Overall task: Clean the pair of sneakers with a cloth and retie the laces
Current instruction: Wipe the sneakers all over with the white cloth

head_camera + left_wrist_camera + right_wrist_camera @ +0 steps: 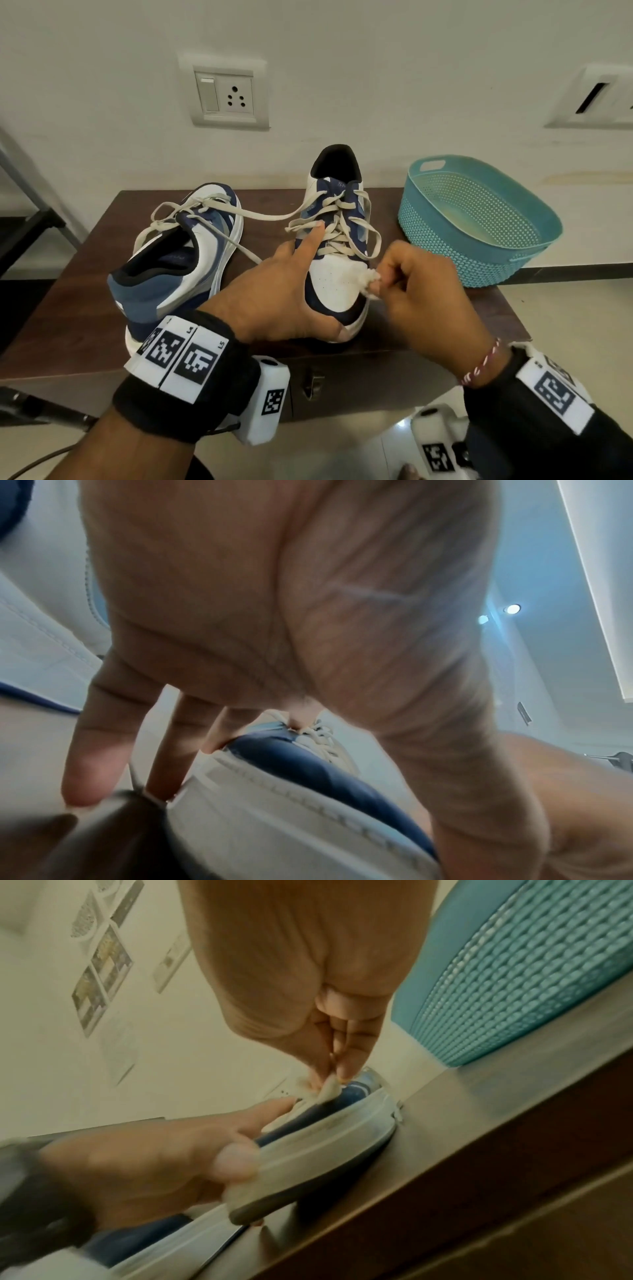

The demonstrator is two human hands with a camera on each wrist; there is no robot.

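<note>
Two white-and-navy sneakers stand on a brown table [78, 308]. The left sneaker [178, 253] points its heel at me, and its loose beige laces [267, 216] trail toward the other shoe. The right sneaker [337, 270] [308, 791] [325, 1145] points its toe at me. My left hand [301, 291] [154, 1164] grips that toe, thumb on the front rim and index finger [317, 236] lying on the laces. My right hand [385, 277] [329, 1074] pinches a small white cloth [368, 279] [325, 1091] against the toe's right side.
A teal perforated basket [479, 219] [531, 974] sits at the table's right end, close to the right sneaker. A wall socket [227, 94] is behind the shoes. The table's front edge [394, 346] lies just under my wrists.
</note>
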